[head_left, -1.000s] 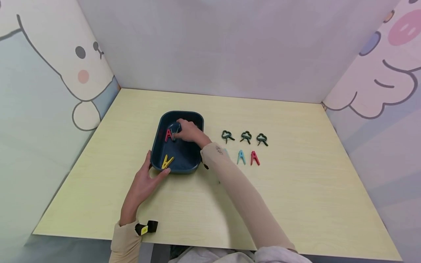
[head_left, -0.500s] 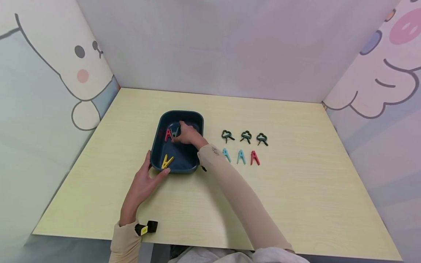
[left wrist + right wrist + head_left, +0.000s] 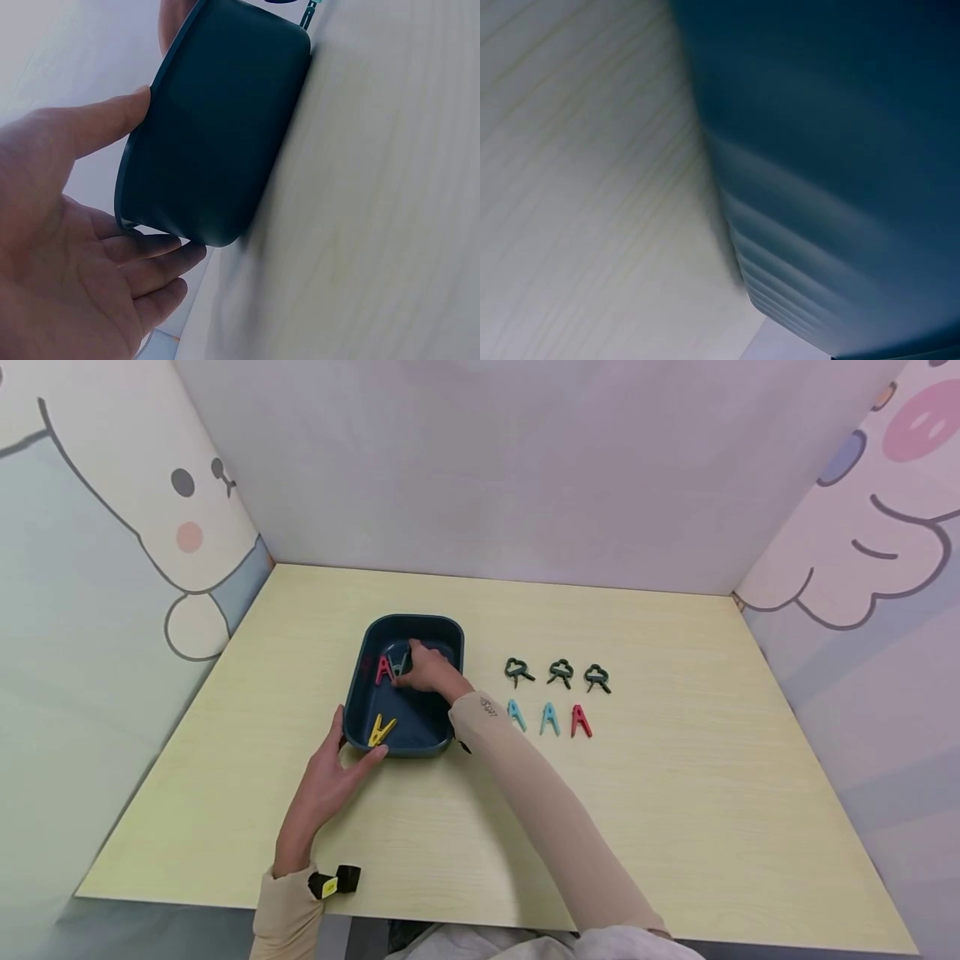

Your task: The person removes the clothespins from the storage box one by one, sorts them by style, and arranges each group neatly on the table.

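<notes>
A dark blue plastic bin (image 3: pixel 420 727) stands left of the table's middle. At its front left corner my left hand (image 3: pixel 330 781) holds it, thumb at the front rim and fingers along the left side. My right hand (image 3: pixel 431 670) reaches inside, thumb and forefinger around a dark green clip (image 3: pixel 401 663) near the bin's floor. Beside that clip lies a red clothespin (image 3: pixel 383 670); a yellow clothespin (image 3: pixel 382 731) lies near the front. In the left wrist view the thumb presses the bin wall (image 3: pixel 217 127). Only the bin's ribbed outside (image 3: pixel 802 225) shows in the right wrist view.
Right of the bin, three dark green clips (image 3: pixel 561 673) form a row on the wooden table (image 3: pixel 712 777). Below them lie two light blue clothespins (image 3: pixel 550 718) and a red clothespin (image 3: pixel 581 721). Walls enclose the table's back and sides.
My right hand and forearm have shifted slightly left, uncovering the left light blue clothespin on the table. My left hand and the bin have stayed put.
</notes>
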